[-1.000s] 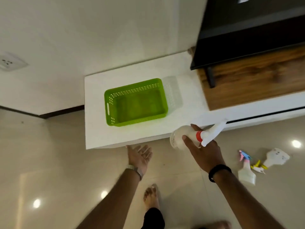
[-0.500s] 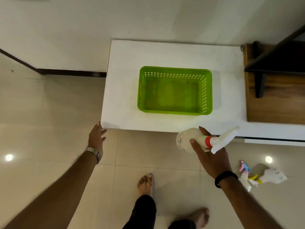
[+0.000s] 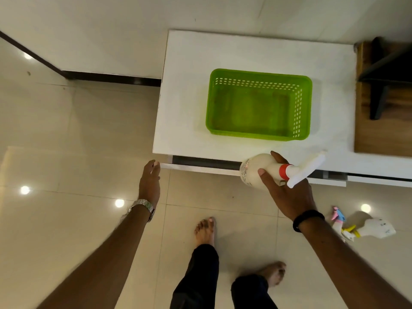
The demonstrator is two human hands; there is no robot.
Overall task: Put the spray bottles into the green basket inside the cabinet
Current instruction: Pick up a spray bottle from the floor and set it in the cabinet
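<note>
The empty green basket [image 3: 258, 73] sits on top of the low white cabinet [image 3: 189, 97]. My right hand [image 3: 287, 195] holds a white spray bottle [image 3: 256, 168] with a red collar, lying sideways in front of the cabinet's front edge, below the basket. My left hand [image 3: 149, 184] has its fingers curled on the left end of the white cabinet door [image 3: 200, 168], which stands slightly out with a dark gap behind it. Two more spray bottles lie on the floor at the right: a white one with a yellow trigger [image 3: 376, 227] and one with a pink-blue trigger [image 3: 337, 216].
A wooden surface [image 3: 379, 139] with a black bracket [image 3: 379, 97] adjoins the cabinet on the right. My bare feet [image 3: 206, 228] stand on glossy beige floor tiles. The wall and a dark skirting [image 3: 107, 76] run behind and to the left.
My left hand has reached the door's left end and taken hold; a dark gap has opened under the cabinet top. My right hand kept the bottle at the front edge.
</note>
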